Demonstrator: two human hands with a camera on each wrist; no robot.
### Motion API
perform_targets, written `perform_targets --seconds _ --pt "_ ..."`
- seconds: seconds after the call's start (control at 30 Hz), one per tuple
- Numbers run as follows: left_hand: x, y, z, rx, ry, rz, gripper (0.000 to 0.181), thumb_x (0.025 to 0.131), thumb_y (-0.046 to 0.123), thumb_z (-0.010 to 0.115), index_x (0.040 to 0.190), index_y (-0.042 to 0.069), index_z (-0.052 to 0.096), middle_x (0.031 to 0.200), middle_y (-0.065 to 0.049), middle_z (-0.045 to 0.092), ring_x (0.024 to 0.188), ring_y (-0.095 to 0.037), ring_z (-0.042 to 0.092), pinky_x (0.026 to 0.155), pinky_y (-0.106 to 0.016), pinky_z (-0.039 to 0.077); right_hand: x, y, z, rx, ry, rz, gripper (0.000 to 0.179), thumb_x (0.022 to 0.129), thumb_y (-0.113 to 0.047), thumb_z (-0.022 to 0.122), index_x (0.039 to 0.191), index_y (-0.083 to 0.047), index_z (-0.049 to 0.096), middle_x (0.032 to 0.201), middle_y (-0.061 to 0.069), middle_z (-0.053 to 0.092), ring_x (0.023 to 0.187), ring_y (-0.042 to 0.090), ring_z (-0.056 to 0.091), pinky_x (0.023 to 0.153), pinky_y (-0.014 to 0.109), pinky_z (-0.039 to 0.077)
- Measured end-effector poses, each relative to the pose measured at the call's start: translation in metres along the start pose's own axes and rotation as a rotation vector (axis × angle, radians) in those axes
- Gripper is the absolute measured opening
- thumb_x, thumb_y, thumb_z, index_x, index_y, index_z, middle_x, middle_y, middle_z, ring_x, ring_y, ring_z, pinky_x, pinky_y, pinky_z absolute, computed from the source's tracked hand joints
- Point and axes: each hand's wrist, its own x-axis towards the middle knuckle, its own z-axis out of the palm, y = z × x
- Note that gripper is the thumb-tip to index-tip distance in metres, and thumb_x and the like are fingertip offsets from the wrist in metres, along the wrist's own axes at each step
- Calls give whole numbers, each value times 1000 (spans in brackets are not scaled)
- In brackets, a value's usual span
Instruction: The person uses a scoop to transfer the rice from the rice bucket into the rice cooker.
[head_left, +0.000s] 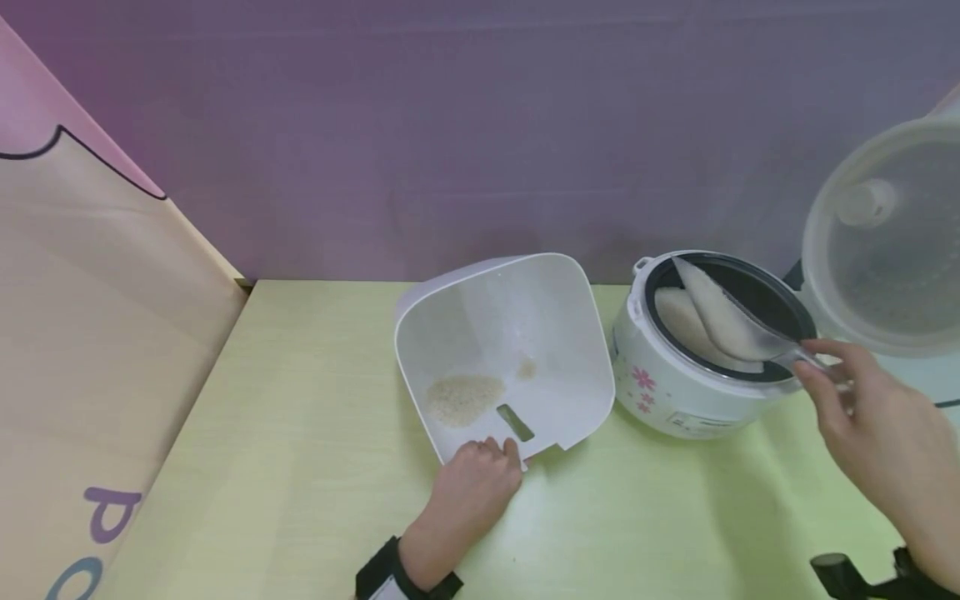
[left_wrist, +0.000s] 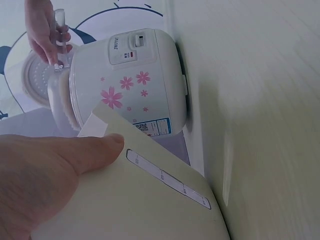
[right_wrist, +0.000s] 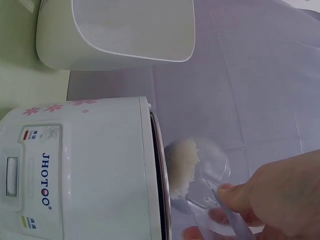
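My left hand [head_left: 476, 487] grips the near rim of a white plastic rice bin [head_left: 562, 333], which leans toward me. A small patch of rice [head_left: 465, 398] lies inside it. From the left wrist, the thumb [left_wrist: 102, 150] presses the bin's outer wall near a narrow level window [left_wrist: 167, 177]. My right hand [head_left: 870, 408] holds a clear plastic scoop [head_left: 772, 343] by its handle. The scoop is tilted over the open mouth of a white rice cooker [head_left: 675, 404] with pink flowers. Rice [right_wrist: 182, 165] shows in the scoop, and white rice shows within the dark pot.
The cooker's lid [head_left: 832, 250] stands raised on the right. Bin and cooker sit side by side on a pale yellow-green table [head_left: 300, 433]. A purple-grey cloth wall [head_left: 480, 142] rises behind them, and a printed panel [head_left: 112, 333] stands on the left.
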Motion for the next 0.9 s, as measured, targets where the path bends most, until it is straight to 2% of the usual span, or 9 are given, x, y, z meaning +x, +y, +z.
perform_targets --seconds 0.13,0.27,0.4,0.5,0.6,0.63,0.77,0.83,0.9 --pt "0 0 1 4 9 2 19 87 28 78 78 13 70 58 5 57 49 -4 47 44 -19 35 0 2 1 12 -48 15 40 108 -25 49 136 3 53 107 37 68 72 48 69 48 30 36" --pt "0 0 1 8 11 5 17 87 27 78 79 13 72 58 4 58 49 -3 46 44 -19 34 -1 4 1 37 -132 25 42 110 -26 46 139 4 48 103 35 68 60 24 66 51 32 38" --pt "0 -1 0 18 6 2 18 88 29 77 81 12 73 59 5 58 49 -3 47 44 -19 35 1 10 1 78 -198 16 44 110 -25 46 142 6 45 100 31 63 60 4 58 55 32 38" --pt "0 0 0 19 3 2 18 88 29 77 82 12 74 59 4 59 49 -3 47 45 -18 36 2 15 1 104 -205 0 43 109 -23 48 141 6 46 97 25 56 68 10 58 59 30 35" --pt "0 -1 0 20 7 2 16 88 27 77 83 12 74 59 4 59 48 -3 47 45 -19 36 1 17 1 124 -218 17 48 107 -26 55 141 7 46 101 21 47 90 31 55 62 29 31" --pt "0 -1 0 20 7 1 16 87 26 77 82 12 74 59 4 58 48 -3 46 44 -19 36 1 17 1 123 -226 27 51 105 -27 58 141 7 46 103 23 45 91 31 55 63 29 31" --pt "0 0 0 18 0 4 16 88 26 77 80 12 72 58 4 57 48 -3 46 44 -18 35 1 14 0 98 -243 49 58 102 -29 65 138 12 44 106 27 41 75 9 64 62 26 31" --pt "0 0 0 14 -9 6 16 88 26 77 81 12 72 58 3 57 48 -4 45 45 -17 34 1 13 1 99 -232 33 56 102 -25 65 134 16 45 102 26 45 59 -6 59 59 25 34" --pt "0 0 1 13 -9 7 17 89 27 76 82 12 73 58 3 57 48 -4 45 45 -17 34 1 12 2 105 -217 17 53 102 -22 64 132 17 46 99 24 49 56 -8 56 56 24 36"
